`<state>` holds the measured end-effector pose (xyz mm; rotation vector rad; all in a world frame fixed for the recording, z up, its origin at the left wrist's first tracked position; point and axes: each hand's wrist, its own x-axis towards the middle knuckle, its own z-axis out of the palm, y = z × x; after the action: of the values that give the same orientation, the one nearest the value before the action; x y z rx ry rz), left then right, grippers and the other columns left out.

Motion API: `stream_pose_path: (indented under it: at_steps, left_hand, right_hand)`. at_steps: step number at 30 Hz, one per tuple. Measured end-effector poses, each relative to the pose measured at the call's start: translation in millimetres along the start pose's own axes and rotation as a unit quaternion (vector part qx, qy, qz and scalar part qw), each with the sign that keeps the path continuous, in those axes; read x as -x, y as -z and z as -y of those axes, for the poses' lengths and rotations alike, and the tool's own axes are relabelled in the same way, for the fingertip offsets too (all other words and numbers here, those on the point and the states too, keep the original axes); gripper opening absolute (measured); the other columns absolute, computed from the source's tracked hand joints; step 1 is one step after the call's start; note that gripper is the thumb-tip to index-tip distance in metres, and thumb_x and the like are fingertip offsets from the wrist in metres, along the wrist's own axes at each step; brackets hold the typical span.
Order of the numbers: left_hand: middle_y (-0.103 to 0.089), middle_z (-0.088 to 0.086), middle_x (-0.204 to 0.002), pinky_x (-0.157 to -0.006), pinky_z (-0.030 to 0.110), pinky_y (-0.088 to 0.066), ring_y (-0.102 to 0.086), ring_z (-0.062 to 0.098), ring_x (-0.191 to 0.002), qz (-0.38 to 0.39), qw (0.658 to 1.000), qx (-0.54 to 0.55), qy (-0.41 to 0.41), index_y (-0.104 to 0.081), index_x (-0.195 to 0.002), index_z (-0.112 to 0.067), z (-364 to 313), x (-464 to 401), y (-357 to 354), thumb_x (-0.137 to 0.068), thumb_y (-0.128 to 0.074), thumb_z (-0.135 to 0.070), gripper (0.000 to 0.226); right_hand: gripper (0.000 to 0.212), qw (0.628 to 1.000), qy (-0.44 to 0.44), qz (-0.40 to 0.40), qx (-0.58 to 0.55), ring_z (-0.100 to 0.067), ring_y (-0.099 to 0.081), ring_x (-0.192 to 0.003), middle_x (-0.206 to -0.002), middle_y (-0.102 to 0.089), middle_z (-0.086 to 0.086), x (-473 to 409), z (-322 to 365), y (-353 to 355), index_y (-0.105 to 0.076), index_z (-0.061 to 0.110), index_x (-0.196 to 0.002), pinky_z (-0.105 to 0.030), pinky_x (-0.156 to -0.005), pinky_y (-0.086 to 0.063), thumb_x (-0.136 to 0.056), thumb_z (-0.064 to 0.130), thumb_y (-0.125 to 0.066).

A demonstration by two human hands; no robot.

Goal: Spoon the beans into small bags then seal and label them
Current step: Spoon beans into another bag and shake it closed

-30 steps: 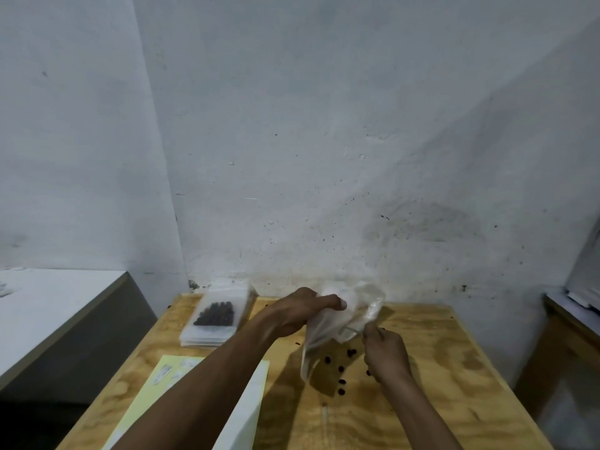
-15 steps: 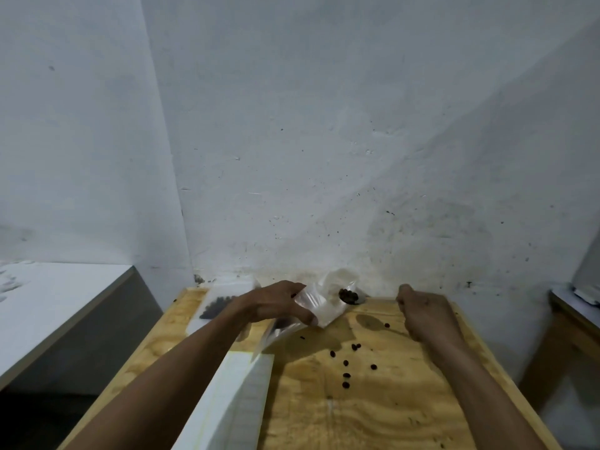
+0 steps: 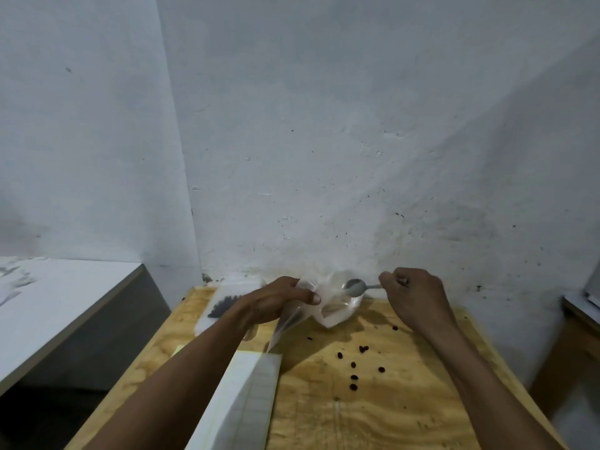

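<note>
My left hand (image 3: 276, 303) grips a small clear plastic bag (image 3: 334, 306) above the back of the wooden table (image 3: 373, 417), its mouth facing right. My right hand (image 3: 415, 297) is closed on the handle of a metal spoon (image 3: 355, 286), whose bowl lies at the bag's mouth and looks empty. Several dark beans (image 3: 354, 365) lie scattered on the table in front of the bag. Behind my left wrist a stack of clear bags (image 3: 224, 306) holds a heap of dark beans, partly hidden by my arm.
A white label sheet (image 3: 250, 401) lies on the table under my left forearm, over a yellowish sheet (image 3: 178, 349). The white wall stands right behind the table. A grey-edged white counter (image 3: 65, 300) is at the left, another wooden surface (image 3: 581, 319) at the right.
My right hand moved right, then returned to the bag holding the spoon. My left hand shifted the bag left and turned its mouth to the right. The camera view dipped slightly.
</note>
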<state>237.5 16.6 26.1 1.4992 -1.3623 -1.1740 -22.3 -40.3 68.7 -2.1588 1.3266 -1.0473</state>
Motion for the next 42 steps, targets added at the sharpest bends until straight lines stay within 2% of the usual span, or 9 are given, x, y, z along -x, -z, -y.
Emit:
stream_pose_path:
  at_steps: [5, 13, 18, 24, 26, 31, 34, 37, 42]
  left_hand:
    - [-0.068, 0.022, -0.11, -0.097, 0.049, -0.044, -0.06, 0.038, -0.106, 0.013, 0.993, 0.117, 0.008, -0.069, -0.109, 0.004, 5.1, -7.1, 1.0, -0.072, -0.086, -0.036, 0.058]
    - [-0.073, 0.005, -0.119, -0.113, 0.054, -0.04, -0.064, 0.031, -0.117, 0.018, 1.0, 0.012, 0.001, -0.074, -0.114, -0.018, -3.4, 3.2, -7.3, -0.073, -0.081, -0.046, 0.05]
    - [-0.066, -0.018, -0.103, -0.077, 0.014, -0.044, -0.06, 0.002, -0.097, 0.029, 0.997, -0.062, 0.027, -0.064, -0.114, -0.021, -18.2, 14.3, -23.9, -0.093, -0.068, -0.027, 0.022]
    - [-0.076, 0.004, -0.097, -0.087, 0.035, -0.058, -0.07, 0.021, -0.091, -0.053, 0.996, -0.062, 0.04, -0.076, -0.097, -0.009, -1.0, -6.4, -25.6, -0.076, -0.079, -0.046, 0.042]
    - [-0.07, 0.004, -0.083, -0.066, 0.026, -0.053, -0.066, 0.018, -0.075, -0.079, 0.996, -0.006, 0.039, -0.07, -0.091, -0.003, 0.5, -9.1, -21.0, -0.081, -0.078, -0.04, 0.039]
    - [-0.066, 0.016, -0.093, -0.073, 0.037, -0.045, -0.062, 0.027, -0.085, -0.091, 0.993, 0.064, 0.04, -0.069, -0.106, 0.009, -5.4, -14.4, -28.2, -0.061, -0.086, -0.051, 0.077]
    - [-0.064, 0.008, -0.081, -0.068, 0.031, -0.043, -0.061, 0.021, -0.076, -0.085, 0.992, 0.088, 0.041, -0.072, -0.092, 0.003, -15.6, -17.9, -38.4, -0.072, -0.084, -0.043, 0.052]
    - [-0.066, 0.002, -0.073, -0.062, 0.026, -0.044, -0.061, 0.016, -0.068, -0.076, 0.991, 0.101, 0.04, -0.07, -0.08, -0.006, -22.6, -19.9, -40.8, -0.085, -0.077, -0.029, 0.025]
    - [-0.068, 0.005, -0.078, -0.066, 0.028, -0.045, -0.062, 0.018, -0.07, -0.076, 0.991, 0.103, 0.05, -0.072, -0.086, -0.003, -19.3, -14.9, -27.8, -0.084, -0.077, -0.031, 0.029]
  right_hand:
    - [0.05, 0.996, 0.013, 0.08, 0.026, -0.013, -0.03, -0.042, -0.047, -0.034, -0.001, 16.3, -15.8, -40.2, -0.039, 0.013, -0.051, -0.032, -0.05, -0.022, -0.095, 0.027, -0.059]
    - [0.049, 0.989, -0.067, 0.095, 0.088, -0.012, -0.043, -0.048, -0.055, -0.046, 0.0, 23.6, -23.2, -70.2, -0.043, 0.017, -0.055, -0.028, -0.043, -0.024, -0.102, 0.029, -0.046]
    - [0.038, 0.989, -0.096, 0.097, 0.057, -0.022, -0.055, -0.062, -0.068, -0.058, -0.005, 26.6, -18.0, -79.9, -0.052, 0.011, -0.07, -0.028, -0.05, -0.036, -0.104, 0.027, -0.044]
    - [0.041, 0.989, -0.061, 0.12, 0.064, -0.012, -0.044, -0.052, -0.06, -0.048, 0.0, 33.8, -26.2, -78.3, -0.043, 0.02, -0.062, -0.03, -0.046, -0.028, -0.102, 0.028, -0.047]
    - [0.044, 0.989, -0.059, 0.123, 0.06, -0.014, -0.041, -0.049, -0.056, -0.044, -0.001, 36.3, -30.6, -76.6, -0.041, 0.018, -0.059, -0.032, -0.048, -0.026, -0.102, 0.028, -0.048]
    - [0.048, 0.989, -0.087, 0.118, 0.03, -0.012, -0.039, -0.048, -0.053, -0.041, 0.0, 42.1, -26.6, -84.0, -0.04, 0.018, -0.055, -0.028, -0.044, -0.026, -0.102, 0.024, -0.047]
    - [0.047, 0.984, -0.133, 0.119, -0.017, -0.015, -0.046, -0.05, -0.056, -0.049, -0.002, 44.2, -21.5, -91.5, -0.048, 0.015, -0.057, -0.027, -0.046, -0.03, -0.103, 0.025, -0.045]
    - [0.039, 0.956, -0.233, 0.104, -0.146, -0.018, -0.043, -0.047, -0.055, -0.048, -0.003, 43.4, -23.1, -96.7, -0.057, 0.009, -0.07, -0.025, -0.047, -0.033, -0.103, 0.025, -0.044]
    - [0.029, 0.865, -0.357, 0.099, -0.339, -0.011, -0.023, -0.039, -0.051, -0.029, 0.002, 46.1, -35.6, -97.1, -0.045, 0.013, -0.078, -0.022, -0.039, -0.017, -0.102, 0.028, -0.044]
